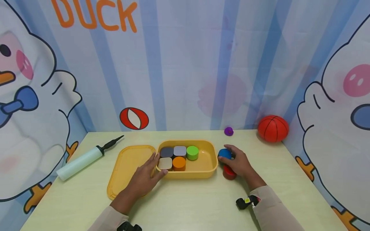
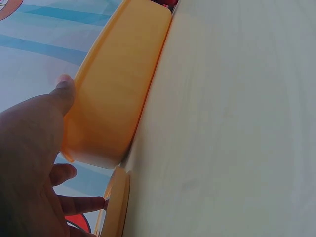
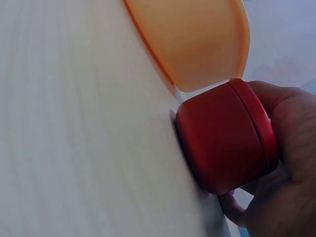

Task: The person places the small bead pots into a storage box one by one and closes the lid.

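A yellow box [image 1: 188, 175] without its lid stands in the middle of the table. Inside it are a dark grey tin [image 1: 166, 152], a light grey tin [image 1: 180, 151], a beige tin [image 1: 165, 163], an orange tin [image 1: 179, 164] and a green tin [image 1: 192, 153]. My left hand [image 1: 143, 178] rests at the box's left end, thumb on the front rim and fingers loosely spread over the edge of the yellow lid [image 1: 127, 166]. My right hand [image 1: 239, 160] pinches a blue tin [image 1: 224, 153] just right of the box. A red tin [image 3: 219, 140] stands in front of it.
Left of the lid lies a pale green tube with a black nozzle [image 1: 83, 162]. At the back right sit a red toy basketball [image 1: 273, 129] and a small purple object [image 1: 228, 131]. A printed curtain [image 1: 185, 64] closes off the table's back and sides.
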Available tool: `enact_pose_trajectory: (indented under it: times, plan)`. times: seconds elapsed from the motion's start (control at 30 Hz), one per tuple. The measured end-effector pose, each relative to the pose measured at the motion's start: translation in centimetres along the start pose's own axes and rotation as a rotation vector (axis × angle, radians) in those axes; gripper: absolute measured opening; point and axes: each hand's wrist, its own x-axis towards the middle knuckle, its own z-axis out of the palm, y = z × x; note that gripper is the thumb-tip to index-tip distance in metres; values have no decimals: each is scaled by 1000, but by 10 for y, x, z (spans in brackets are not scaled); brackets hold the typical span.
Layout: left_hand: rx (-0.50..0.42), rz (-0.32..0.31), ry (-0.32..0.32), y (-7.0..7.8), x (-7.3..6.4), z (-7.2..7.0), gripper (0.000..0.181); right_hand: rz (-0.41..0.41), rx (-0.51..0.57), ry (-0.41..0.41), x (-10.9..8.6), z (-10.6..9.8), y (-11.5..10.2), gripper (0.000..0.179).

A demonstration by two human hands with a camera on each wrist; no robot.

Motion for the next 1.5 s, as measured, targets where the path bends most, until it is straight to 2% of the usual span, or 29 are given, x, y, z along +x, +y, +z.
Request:
enact_pose_trajectory:
  times: [0.4,0.63,0.77,1.07,1.23,1.5]
  plan:
    - [-1,7,13,0,0,0,92,38,62,89,3,0,-2,63]
    - [0,2,3,1,-1,-1,90,-77,83,208,3,-1,1,58]
    - [-3,4,-2,1,-1,-1,90,-111,113,259,3,-2,1,58]
    - [6,7,1,0,-1,-1,91,-132,195,309,-1,-2,-4,59]
    - [9,6,-4,1,-1,-1,89,-220,250,345,-1,1,-4,47]
    - [5,16,3,2,-1,-2,89,-315,293,366,-2,2,-8,46]
